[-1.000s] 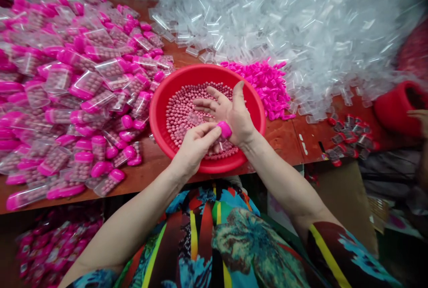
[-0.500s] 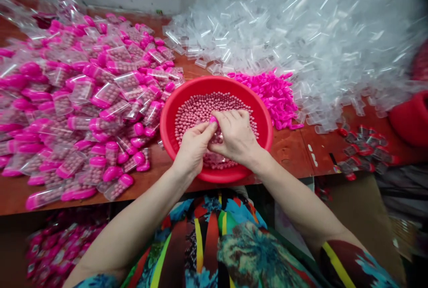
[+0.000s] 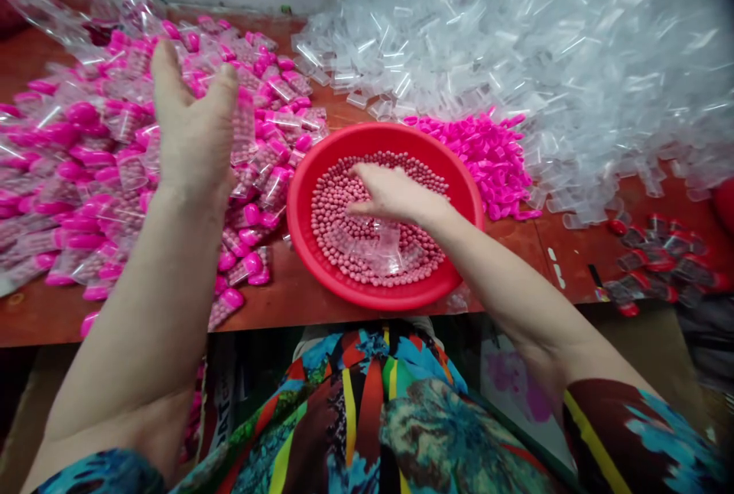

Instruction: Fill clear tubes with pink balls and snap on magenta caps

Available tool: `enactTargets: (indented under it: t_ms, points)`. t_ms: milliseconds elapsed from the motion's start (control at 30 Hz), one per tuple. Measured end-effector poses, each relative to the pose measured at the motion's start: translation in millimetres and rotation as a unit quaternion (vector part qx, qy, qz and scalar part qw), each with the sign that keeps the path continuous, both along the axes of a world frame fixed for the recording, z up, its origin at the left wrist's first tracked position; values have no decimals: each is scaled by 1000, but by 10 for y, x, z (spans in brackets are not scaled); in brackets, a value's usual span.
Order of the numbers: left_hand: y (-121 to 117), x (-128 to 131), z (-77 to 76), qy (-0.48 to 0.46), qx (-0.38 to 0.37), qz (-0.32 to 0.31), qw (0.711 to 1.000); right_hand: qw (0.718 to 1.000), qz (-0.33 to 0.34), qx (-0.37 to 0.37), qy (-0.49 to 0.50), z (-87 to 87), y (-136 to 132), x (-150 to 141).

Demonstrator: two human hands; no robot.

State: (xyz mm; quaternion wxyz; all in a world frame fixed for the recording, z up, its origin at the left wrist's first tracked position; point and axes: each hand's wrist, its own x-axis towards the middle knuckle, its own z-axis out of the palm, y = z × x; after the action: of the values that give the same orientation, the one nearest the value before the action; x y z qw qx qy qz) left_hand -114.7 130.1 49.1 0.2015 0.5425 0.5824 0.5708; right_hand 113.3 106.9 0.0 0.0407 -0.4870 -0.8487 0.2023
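My left hand (image 3: 192, 127) is raised over a heap of filled clear containers with pink caps (image 3: 123, 165). Its thumb and fingers are spread, with nothing seen between them. One bead-filled container (image 3: 244, 123) shows just right of these fingers; whether it touches them I cannot tell. My right hand (image 3: 395, 192) reaches over the pink beads (image 3: 338, 203) in a red bowl (image 3: 301, 238). Thumb and forefinger stand apart, while the other fingers are partly hidden. Below that hand, several empty clear containers (image 3: 390, 249) lie on the beads.
Loose pink caps (image 3: 493, 165) are piled against the bowl's right side. Behind them spreads a large heap of clear empty containers (image 3: 516, 58) up to the wall. Red-capped containers (image 3: 659, 261) lie at the right of the brown table (image 3: 505, 264).
My hands were together over the bowl, holding a piece with a pink cap. My left hand has swung up and left over the filled heap; my right has stayed over the bowl and opened.
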Motion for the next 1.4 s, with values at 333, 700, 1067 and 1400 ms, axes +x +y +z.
enactTargets:
  t_ms: [333, 700, 1067, 1400]
  points:
    - [-698, 563, -389, 59, -173, -287, 940, 982, 50, 30, 179, -136, -219, 291]
    - [-731, 965, -481, 84, -119, -333, 932, 933, -83, 148, 317, -200, -705, 669]
    - [-900, 1319, -383, -237, -248, -313, 885, 695, -268, -183, 642, -280, -887, 613]
    - [-134, 1376, -519, 508, -113, -350, 779, 782, -320, 88, 527, -79, -1057, 1286]
